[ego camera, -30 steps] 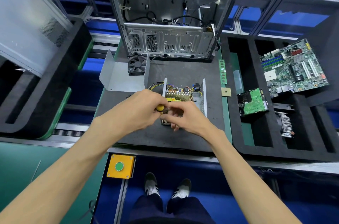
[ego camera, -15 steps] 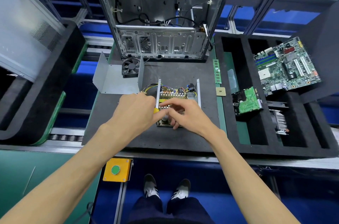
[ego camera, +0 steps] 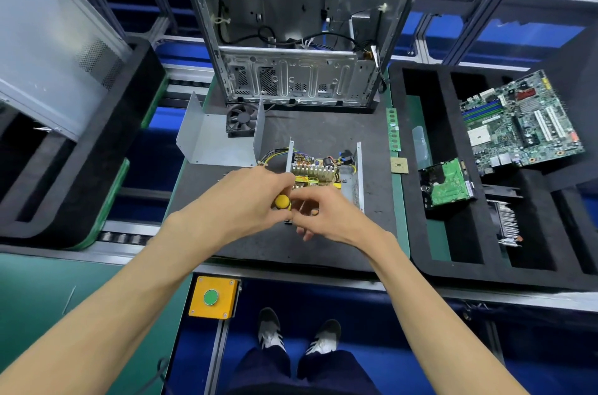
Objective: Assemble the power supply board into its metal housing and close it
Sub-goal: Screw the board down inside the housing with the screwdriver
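Yellow is the colour to watch: a round yellow screwdriver handle (ego camera: 282,201) sits in the grip of the left hand (ego camera: 249,197), fingers curled round it, right at the near left corner of the open metal housing (ego camera: 357,174). The right hand (ego camera: 326,216) comes in from the other side, fingertips bunched together just beside that handle, pinching at something too small to make out. Both hands meet over the front edge of the power supply board (ego camera: 315,173), which lies inside the housing between its two upright side walls, with heat-sink fins and coils showing and a bundle of coloured wires (ego camera: 271,155) spilling out to the left. Just beyond and to the left, the bent metal cover (ego camera: 210,142) lies open on the dark foam mat (ego camera: 323,132), a black fan (ego camera: 241,119) against its far wall. Behind it stands an empty computer case (ego camera: 291,80). Off to the right, a black foam tray (ego camera: 446,268) holds a motherboard (ego camera: 521,122) and a hard drive (ego camera: 448,182). Down near the bench edge sits a yellow box with a green button (ego camera: 213,297).
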The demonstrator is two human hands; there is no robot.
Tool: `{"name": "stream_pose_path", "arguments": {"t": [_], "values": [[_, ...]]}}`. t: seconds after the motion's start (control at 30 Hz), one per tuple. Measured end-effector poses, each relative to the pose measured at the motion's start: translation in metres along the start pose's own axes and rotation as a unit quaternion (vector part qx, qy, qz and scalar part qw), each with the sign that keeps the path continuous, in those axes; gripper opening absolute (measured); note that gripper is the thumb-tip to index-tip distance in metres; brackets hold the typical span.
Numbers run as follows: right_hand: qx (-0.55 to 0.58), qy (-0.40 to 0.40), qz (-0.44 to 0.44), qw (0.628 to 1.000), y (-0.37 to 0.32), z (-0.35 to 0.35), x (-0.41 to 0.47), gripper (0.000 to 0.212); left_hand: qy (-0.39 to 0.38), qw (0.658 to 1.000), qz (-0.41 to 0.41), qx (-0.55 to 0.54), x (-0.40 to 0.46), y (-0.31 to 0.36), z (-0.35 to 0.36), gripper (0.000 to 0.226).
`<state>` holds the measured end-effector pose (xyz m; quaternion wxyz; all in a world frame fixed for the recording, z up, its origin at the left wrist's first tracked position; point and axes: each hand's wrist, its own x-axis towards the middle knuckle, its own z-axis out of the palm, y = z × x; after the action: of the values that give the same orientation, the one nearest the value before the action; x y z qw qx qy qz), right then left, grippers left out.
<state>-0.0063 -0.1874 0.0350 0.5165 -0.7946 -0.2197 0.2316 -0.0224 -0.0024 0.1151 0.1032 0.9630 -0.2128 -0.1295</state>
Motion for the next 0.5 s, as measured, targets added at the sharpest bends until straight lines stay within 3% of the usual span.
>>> {"name": "stream_pose_path", "arguments": {"t": [0.23, 0.37, 0.5], "values": [[0.003, 0.002, 0.002, 1.000, -0.003, -0.001, -0.002, 0.033, 0.016, 0.999, -0.050, 0.012, 0.000, 0.012, 0.015, 0.034], [0.000, 0.030, 0.014, 0.999, -0.001, 0.001, 0.000, 0.034, 0.009, 1.000, 0.005, 0.016, 0.003, 0.014, 0.011, 0.017], [-0.017, 0.028, 0.028, 0.999, 0.003, 0.001, 0.000, 0.026, -0.021, 0.998, 0.049, 0.011, 0.001, 0.015, 0.006, 0.022]]}}
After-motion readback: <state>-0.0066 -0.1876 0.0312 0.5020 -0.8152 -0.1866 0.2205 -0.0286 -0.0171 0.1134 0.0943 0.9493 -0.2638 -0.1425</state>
